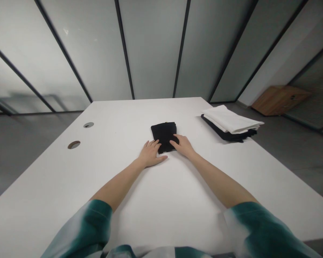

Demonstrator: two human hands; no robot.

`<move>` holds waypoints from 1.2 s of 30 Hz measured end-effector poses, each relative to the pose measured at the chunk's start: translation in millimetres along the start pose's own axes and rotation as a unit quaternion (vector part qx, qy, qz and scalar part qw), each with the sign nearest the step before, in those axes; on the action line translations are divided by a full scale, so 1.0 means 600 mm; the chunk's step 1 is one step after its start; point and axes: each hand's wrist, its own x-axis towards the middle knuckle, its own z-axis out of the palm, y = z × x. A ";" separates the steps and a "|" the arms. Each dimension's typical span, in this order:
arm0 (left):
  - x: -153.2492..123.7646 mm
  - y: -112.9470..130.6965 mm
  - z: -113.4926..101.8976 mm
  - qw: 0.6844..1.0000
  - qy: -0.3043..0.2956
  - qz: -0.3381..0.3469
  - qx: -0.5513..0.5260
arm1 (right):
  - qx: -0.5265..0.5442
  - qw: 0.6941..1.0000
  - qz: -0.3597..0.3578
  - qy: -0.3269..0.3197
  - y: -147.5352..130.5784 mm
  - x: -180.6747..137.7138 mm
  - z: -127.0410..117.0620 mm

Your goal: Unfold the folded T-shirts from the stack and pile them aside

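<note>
A small black folded cloth (165,130) lies on the white table in front of me. My left hand (149,154) rests at its near left corner, with fingers spread over the edge and the thumb stretched along the tabletop. At the cloth's right edge, my right hand (185,145) touches the fabric with its fingertips; thumb and forefinger are apart. Neither hand visibly pinches the cloth. What kind of garment or cloth it is cannot be made out.
A stack of folded white cloth (231,119) on black cloth (228,136) sits at the table's right edge. Two round holes, one nearer (74,144) and one farther (88,125), pierce the white table (118,125) at left. A wooden cabinet (280,100) stands beyond, right.
</note>
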 end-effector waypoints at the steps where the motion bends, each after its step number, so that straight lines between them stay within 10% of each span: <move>1: 0.000 -0.003 0.000 1.000 0.013 -0.013 0.001 | 0.035 0.999 -0.013 -0.015 -0.004 -0.003 0.000; 6: 0.006 -0.014 -0.004 0.999 0.040 -0.012 -0.019 | 0.201 0.978 -0.011 -0.054 -0.020 -0.008 0.005; 12: 0.019 -0.030 -0.002 0.965 0.107 -0.118 -0.208 | 0.170 0.980 0.008 0.098 -0.009 0.001 -0.004; 14: 0.023 -0.039 -0.001 0.904 0.173 -0.190 -0.341 | 0.139 0.981 -0.017 0.132 -0.005 0.002 -0.011; 19: 0.035 -0.067 -0.011 0.626 0.281 -0.314 -0.656 | 0.053 0.991 -0.121 0.029 -0.013 -0.002 -0.013; 22: 0.037 -0.089 -0.023 0.568 0.285 -0.290 -0.715 | 0.005 0.985 -0.159 -0.059 -0.027 -0.007 -0.008; 28: 0.032 -0.129 -0.026 0.623 0.410 -0.362 -0.560 | -0.084 0.963 -0.207 -0.151 -0.074 -0.020 -0.020; 33: 0.012 -0.129 -0.032 0.798 0.452 -0.309 -0.254 | -0.046 0.948 -0.275 -0.155 -0.095 -0.034 -0.020; 36: 0.005 -0.113 -0.032 0.902 0.360 -0.201 -0.128 | -0.064 0.972 -0.212 -0.073 -0.078 -0.030 -0.011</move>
